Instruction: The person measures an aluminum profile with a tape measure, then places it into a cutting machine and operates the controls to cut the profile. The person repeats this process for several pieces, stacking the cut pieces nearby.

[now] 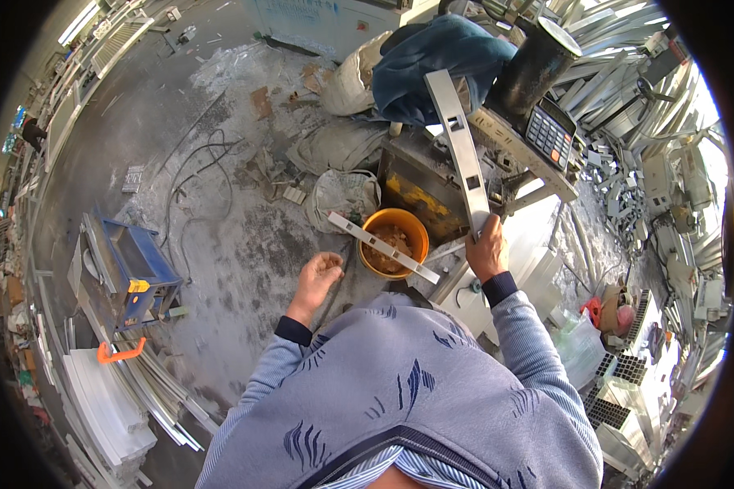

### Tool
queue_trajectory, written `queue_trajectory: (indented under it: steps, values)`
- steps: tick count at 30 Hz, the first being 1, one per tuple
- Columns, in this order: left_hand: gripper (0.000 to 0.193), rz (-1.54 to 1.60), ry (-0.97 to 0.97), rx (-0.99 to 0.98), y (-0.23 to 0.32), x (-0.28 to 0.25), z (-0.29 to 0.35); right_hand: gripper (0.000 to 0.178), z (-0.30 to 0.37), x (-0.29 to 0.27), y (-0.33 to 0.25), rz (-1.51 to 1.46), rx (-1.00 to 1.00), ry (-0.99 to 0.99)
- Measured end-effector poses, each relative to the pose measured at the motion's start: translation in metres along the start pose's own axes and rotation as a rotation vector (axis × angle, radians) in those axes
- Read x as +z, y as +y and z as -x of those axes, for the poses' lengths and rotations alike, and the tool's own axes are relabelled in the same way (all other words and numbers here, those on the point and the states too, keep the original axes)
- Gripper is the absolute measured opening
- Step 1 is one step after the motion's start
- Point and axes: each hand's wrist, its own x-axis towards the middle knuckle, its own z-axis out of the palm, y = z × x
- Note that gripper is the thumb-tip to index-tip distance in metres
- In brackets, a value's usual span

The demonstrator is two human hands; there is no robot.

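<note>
My right hand (488, 249) grips the lower end of a long silvery metal bar (465, 155) with square cut-outs. The bar slants up and away, its far end in front of a dark teal cloth (440, 61). My left hand (315, 285) hangs over the floor, fingers loosely curled and apart, with nothing visible in it. Between my hands, a shorter metal bar (383, 248) with small cut-outs lies across the rim of an orange bucket (421, 236). Brownish scraps (395, 236) lie inside the bucket.
A calculator (550, 134) and a dark cylinder (534, 69) sit on the bench at upper right. Left stands a blue metal stand (143, 265), near stacked white profiles (106, 399). A cable (212, 155) crosses the dusty floor. Offcuts (620, 183) are heaped at right.
</note>
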Motion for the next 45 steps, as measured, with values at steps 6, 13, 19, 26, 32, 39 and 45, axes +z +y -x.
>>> queue_trajectory:
  steps: [6, 13, 19, 26, 32, 39, 45]
  values:
    - [0.016, -0.001, 0.047, -0.106, -0.038, -0.016, 0.014, 0.048, 0.105, 0.006, 0.069, 0.02, 0.111, -0.248]
    - [0.016, -0.126, 0.092, -0.216, -0.104, -0.033, 0.031, 0.056, 0.185, 0.008, 0.099, -0.037, 0.126, -0.463]
    - [0.023, -0.165, 0.261, -0.355, -0.146, -0.04, 0.049, 0.051, 0.113, 0.057, 0.121, -0.53, 0.319, -0.932]
    - [0.021, -0.334, 0.374, -0.452, -0.215, -0.01, 0.103, 0.051, 0.02, 0.202, 0.112, -0.384, 0.119, -1.101]
    - [0.021, -0.511, 0.408, -0.647, -0.239, 0.06, 0.141, 0.077, -0.036, 0.294, 0.062, -0.24, 0.079, -1.144]
    - [0.012, -0.635, 0.463, -0.71, -0.253, 0.109, 0.116, 0.077, -0.051, 0.41, 0.092, -0.281, 0.169, -1.29]
    - [0.015, -0.591, 0.489, -0.827, -0.266, 0.126, 0.112, 0.079, -0.039, 0.441, 0.102, -0.21, 0.205, -1.317]
